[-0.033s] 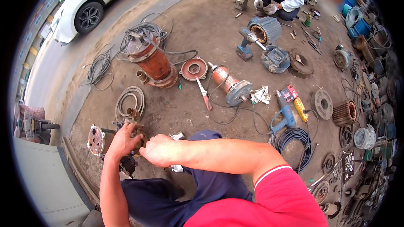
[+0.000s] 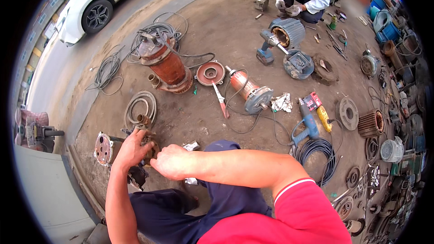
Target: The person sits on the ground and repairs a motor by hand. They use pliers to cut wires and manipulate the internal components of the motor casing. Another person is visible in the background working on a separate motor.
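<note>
Low down, left hand [image 2: 134,148] half-open over a brown part [image 2: 152,154] just right of a flanged cylinder [image 2: 104,148], right hand [image 2: 172,161] curled beside the part (whether either grips it, I cannot tell), red pump [image 2: 169,71] upright beyond.

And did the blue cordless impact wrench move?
No, the blue cordless impact wrench keeps its same spot beside the ribbed motor housing.
</note>
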### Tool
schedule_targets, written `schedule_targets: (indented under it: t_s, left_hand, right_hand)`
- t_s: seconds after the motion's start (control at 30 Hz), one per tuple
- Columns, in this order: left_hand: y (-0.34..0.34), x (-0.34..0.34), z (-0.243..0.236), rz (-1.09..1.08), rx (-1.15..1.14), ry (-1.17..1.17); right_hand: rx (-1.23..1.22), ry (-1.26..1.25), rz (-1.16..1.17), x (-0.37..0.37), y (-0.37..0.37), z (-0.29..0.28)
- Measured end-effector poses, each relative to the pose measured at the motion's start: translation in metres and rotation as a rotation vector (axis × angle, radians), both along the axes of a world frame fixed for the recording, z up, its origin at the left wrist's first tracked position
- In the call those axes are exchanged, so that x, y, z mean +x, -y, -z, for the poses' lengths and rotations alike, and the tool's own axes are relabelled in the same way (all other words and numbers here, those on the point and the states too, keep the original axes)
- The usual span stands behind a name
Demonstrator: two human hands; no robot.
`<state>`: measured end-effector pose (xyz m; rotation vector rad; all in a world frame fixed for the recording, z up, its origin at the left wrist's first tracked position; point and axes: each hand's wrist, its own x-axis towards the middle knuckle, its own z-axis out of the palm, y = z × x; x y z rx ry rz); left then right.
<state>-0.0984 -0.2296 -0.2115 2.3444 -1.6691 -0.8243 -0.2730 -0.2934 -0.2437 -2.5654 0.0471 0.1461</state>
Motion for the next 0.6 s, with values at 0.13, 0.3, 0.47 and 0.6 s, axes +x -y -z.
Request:
schedule_targets:
  t_s: [0.13,0.3,0.47,0.6]
  left_hand:
    - [0.02,0.011,-0.009,0.114,-0.057,0.073]
    - [0.059,0.062,0.031,0.074,-0.092,0.008]
    - [0.115,0.125,0.062,-0.109,-0.144,-0.015]
    - [0.156,0.158,0.056,-0.276,-0.171,0.017]
  right_hand:
    - [-0.021,0.08,-0.017,-0.004,-0.005,0.005]
    - [-0.078,-0.024,-0.017,-0.003,0.002,0.005]
    - [-0.119,-0.074,0.03,-0.002,0.005,0.011]
    - [-0.084,-0.088,0.101,-0.003,0.009,0.005]
